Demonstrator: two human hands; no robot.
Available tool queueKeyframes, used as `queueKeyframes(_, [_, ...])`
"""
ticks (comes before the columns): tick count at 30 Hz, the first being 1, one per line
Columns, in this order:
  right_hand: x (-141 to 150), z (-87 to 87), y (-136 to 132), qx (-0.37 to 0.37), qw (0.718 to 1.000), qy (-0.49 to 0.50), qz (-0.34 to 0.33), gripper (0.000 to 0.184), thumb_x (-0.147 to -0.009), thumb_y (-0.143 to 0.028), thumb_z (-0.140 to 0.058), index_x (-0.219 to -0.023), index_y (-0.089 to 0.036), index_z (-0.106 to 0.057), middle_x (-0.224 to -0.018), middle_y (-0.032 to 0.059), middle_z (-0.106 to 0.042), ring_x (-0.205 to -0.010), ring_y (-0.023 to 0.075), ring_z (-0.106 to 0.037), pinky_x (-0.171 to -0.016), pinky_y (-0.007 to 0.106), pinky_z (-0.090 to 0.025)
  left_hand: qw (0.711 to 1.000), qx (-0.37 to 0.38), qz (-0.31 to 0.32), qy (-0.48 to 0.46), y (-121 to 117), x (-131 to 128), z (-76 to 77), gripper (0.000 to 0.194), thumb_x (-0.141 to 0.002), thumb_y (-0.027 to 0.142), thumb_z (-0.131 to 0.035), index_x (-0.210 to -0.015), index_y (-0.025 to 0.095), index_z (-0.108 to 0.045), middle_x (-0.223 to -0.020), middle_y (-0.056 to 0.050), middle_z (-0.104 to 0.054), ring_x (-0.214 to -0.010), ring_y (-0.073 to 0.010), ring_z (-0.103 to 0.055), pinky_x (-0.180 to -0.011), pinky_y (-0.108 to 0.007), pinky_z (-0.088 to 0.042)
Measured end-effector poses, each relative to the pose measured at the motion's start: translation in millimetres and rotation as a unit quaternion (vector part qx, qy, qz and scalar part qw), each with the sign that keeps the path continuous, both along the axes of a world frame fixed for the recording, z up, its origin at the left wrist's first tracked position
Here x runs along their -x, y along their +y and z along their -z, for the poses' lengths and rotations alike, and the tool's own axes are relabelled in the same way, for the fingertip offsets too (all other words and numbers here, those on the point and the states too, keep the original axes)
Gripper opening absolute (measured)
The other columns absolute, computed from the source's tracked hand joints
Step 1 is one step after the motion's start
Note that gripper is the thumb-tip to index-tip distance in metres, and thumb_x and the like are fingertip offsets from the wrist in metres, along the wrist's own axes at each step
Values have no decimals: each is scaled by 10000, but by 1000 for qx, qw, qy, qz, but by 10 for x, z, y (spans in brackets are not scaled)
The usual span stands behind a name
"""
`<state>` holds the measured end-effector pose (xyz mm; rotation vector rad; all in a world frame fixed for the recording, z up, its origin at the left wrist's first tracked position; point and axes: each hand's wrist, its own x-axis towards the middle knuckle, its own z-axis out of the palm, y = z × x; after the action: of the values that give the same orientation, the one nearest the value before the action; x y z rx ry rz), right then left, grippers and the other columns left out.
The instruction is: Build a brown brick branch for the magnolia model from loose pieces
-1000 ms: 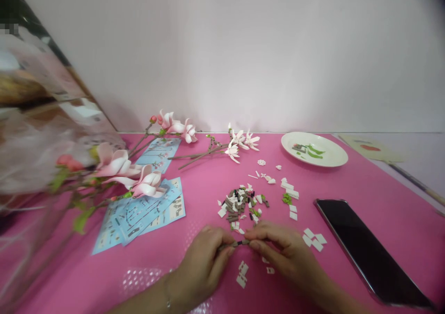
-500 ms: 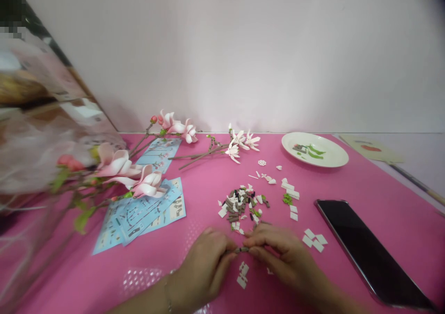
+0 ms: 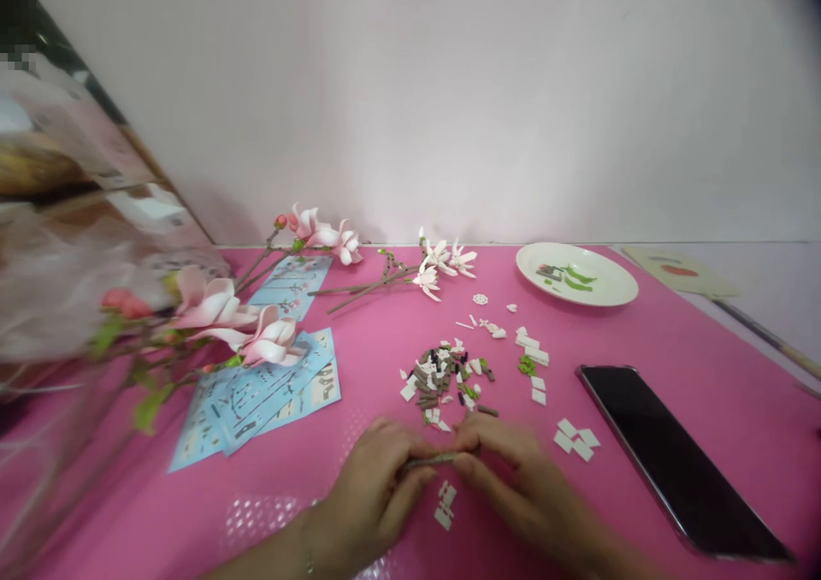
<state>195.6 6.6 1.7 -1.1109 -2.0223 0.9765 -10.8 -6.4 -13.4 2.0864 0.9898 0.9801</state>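
Brown brick stem (image 3: pixel 428 460) sits pinched in the grip of left hand (image 3: pixel 375 494) and right hand (image 3: pixel 516 482).

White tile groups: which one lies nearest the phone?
The four tiles left of the phone; other groups lie farther off, like the one below the hands.

Hot-pink mat (image 3: pixel 359 511) across my lower view
Pale blue booklets (image 3: pixel 256 400) left; brown, white and green bricks (image 3: pixel 440 381) centre.
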Motion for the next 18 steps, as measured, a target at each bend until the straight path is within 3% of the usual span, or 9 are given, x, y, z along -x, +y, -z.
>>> queueKeyframes(3, [-25,7,28,-12,1000,22,0,223,-935,-301,-477,-772,-193,-584,-732,5,-582,-707,152,-552,-659,266,-413,1000,16,-9,8,27,5,-21,133,-913,257,-478,-977,187,-570,-820,-44,-599,-759,-193,-496,-680,-296,-366])
queueKeyframes(9, [-56,-30,55,-35,999,35,2,210,-955,-281,-440,-790,-203,-545,-729,-8,-553,-686,136,-533,-641,253,-395,999,0,-25,38,54,17,-3,243,-942,254,-365,-731,181,-461,-696,-19,-484,-676,-176,-420,-671,-316,-322])
queueKeyframes(18, [-55,44,39,-146,982,-97,-69,300,-992,-268,-262,-761,-197,-440,-704,10,-503,-641,155,-440,-619,290,-341,998,-41,29,38,31,12,28,195,-937,193,-352,-776,181,-463,-695,-15,-483,-668,-170,-415,-688,-324,-320])
